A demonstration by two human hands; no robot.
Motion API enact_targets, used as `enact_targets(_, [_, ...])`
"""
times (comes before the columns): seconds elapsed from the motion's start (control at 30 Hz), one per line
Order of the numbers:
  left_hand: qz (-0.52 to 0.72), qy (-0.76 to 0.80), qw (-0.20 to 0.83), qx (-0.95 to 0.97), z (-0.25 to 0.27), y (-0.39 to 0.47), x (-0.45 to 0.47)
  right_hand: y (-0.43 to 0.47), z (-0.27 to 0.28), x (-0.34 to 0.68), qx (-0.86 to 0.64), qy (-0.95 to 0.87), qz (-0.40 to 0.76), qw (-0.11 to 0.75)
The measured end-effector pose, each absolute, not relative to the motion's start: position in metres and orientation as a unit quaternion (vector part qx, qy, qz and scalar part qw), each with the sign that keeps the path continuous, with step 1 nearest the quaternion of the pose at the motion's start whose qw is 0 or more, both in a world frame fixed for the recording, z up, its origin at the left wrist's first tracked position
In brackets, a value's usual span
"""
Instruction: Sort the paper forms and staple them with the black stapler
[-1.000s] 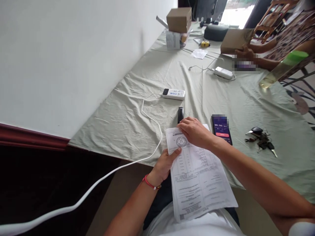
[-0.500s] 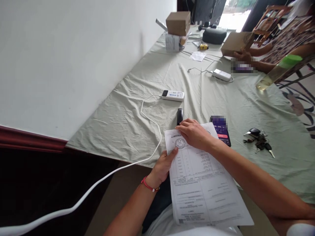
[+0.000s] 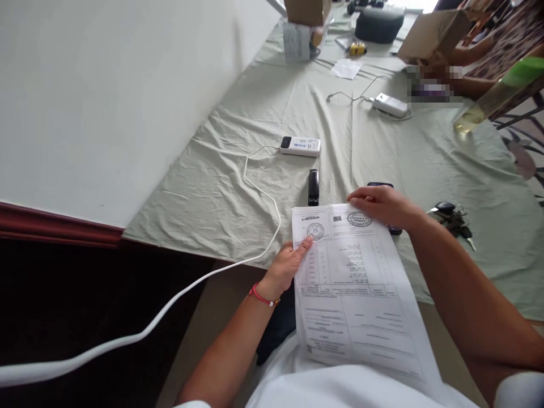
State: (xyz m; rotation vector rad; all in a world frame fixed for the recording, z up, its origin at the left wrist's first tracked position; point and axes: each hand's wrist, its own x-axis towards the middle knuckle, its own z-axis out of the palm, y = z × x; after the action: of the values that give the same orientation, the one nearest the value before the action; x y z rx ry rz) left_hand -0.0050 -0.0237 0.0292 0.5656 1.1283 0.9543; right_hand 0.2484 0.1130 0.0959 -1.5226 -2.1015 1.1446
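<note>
Printed sheets of paper (image 3: 352,272) with two round or oval stamps lean from the table edge down toward my lap. My left hand (image 3: 287,266) is closed on their left edge, thumb on top near the round stamp. At the top right corner, my right hand (image 3: 385,205) has its fingers bent over the edge, closed on the paper; the thumb is mostly hidden. Just beyond the top edge lies a black stapler (image 3: 313,187), apart from both hands. A phone (image 3: 380,185) lies partly hidden beneath my right hand.
A white power bank (image 3: 300,146) with a long white cable (image 3: 204,276) lies ahead. Keys (image 3: 454,218) rest at right. Farther off are another white power bank (image 3: 390,106), a green-capped bottle (image 3: 480,102), and a person's hands by a cardboard box (image 3: 433,37). A wall (image 3: 127,102) borders the left.
My right hand has moved right along the top edge, from beside the stapler to the top right corner, uncovering the stapler and the second stamp. The view has tilted down.
</note>
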Motion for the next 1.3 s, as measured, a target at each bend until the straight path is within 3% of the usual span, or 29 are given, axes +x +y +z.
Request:
enact_targets(0.2, [0.402, 0.566, 0.622, 0.363, 0.035, -0.022, -0.015, 0.086, 0.083, 0.265, -0.557, -0.504, 0.604, 0.265])
enact_targets(0.37, [0.395, 0.588, 0.577, 0.406, 0.033, -0.019, -0.02, 0.064, 0.082, 0.254, -0.507, -0.382, 0.714, 0.295])
enact_targets(0.5, [0.387, 0.631, 0.527, 0.417, 0.032, -0.016, -0.024, 0.058, 0.076, 0.251, -0.503, -0.359, 0.725, 0.303])
enact_targets(0.7, [0.437, 0.543, 0.631, 0.34, 0.037, -0.014, -0.023, 0.052, 0.051, 0.25, -0.502, -0.353, 0.732, 0.296])
enact_targets(0.97, [0.489, 0.445, 0.693, 0.289, 0.044, 0.01, -0.03, 0.04, 0.042, 0.246, -0.473, -0.336, 0.762, 0.287])
enact_targets(1.3, [0.545, 0.357, 0.698, 0.298, 0.029, 0.037, -0.022, 0.042, 0.034, 0.245, -0.518, -0.373, 0.726, 0.255])
